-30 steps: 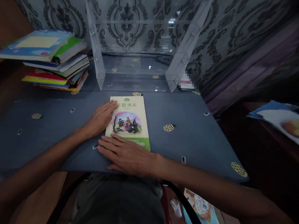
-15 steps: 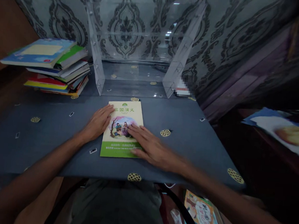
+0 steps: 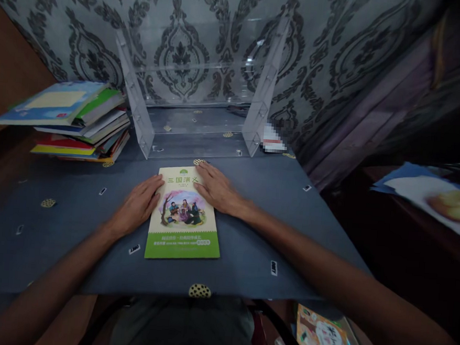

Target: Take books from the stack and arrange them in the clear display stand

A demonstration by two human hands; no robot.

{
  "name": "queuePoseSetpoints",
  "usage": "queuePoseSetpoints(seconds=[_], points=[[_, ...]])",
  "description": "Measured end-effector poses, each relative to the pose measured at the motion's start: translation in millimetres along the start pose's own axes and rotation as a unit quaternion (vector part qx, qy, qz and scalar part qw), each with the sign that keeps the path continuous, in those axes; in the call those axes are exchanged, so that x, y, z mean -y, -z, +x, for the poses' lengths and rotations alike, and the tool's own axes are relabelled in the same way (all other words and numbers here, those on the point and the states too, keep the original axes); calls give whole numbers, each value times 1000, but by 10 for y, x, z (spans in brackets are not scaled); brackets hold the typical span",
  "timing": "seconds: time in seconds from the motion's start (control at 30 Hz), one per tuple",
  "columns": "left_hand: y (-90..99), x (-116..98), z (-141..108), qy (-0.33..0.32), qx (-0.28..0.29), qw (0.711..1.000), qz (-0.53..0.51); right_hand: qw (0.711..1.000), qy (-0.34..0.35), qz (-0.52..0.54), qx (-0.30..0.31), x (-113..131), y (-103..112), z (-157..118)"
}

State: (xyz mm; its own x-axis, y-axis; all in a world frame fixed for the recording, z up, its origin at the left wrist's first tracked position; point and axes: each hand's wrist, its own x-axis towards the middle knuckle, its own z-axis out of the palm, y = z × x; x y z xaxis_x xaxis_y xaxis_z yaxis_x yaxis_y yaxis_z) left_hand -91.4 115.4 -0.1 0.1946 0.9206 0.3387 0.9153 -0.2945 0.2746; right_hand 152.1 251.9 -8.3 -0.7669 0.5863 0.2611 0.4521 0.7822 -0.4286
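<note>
Book (image 3: 183, 219) is lain flat on the blue table (image 3: 289, 224) just near of the clear shelf (image 3: 198, 91), pressed by left hand (image 3: 136, 208) and right hand (image 3: 219, 190), fingers spread flat.

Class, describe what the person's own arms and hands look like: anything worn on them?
Both forearms are bare, with no sleeves in view. The left hand and right hand wear no gloves; no rings, watch or wristband can be made out in the dim light.
</note>
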Motion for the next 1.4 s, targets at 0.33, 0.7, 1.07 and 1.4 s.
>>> queuePoseSetpoints(seconds=[0.33,0.7,1.07,1.4], points=[[71,-54,1,-23,-13,997,69,998,-33,-48,-37,186,-32,17],[62,-871,-42,-282,143,949,10,995,-44,-63,-60,138,-80,42],[218,-788,-116,-326,145,934,8,982,-62,-148,-100,149,-180,-85],[433,-367,-448,-206,116,971,43,946,-125,-277,-111,532,-174,-467]])
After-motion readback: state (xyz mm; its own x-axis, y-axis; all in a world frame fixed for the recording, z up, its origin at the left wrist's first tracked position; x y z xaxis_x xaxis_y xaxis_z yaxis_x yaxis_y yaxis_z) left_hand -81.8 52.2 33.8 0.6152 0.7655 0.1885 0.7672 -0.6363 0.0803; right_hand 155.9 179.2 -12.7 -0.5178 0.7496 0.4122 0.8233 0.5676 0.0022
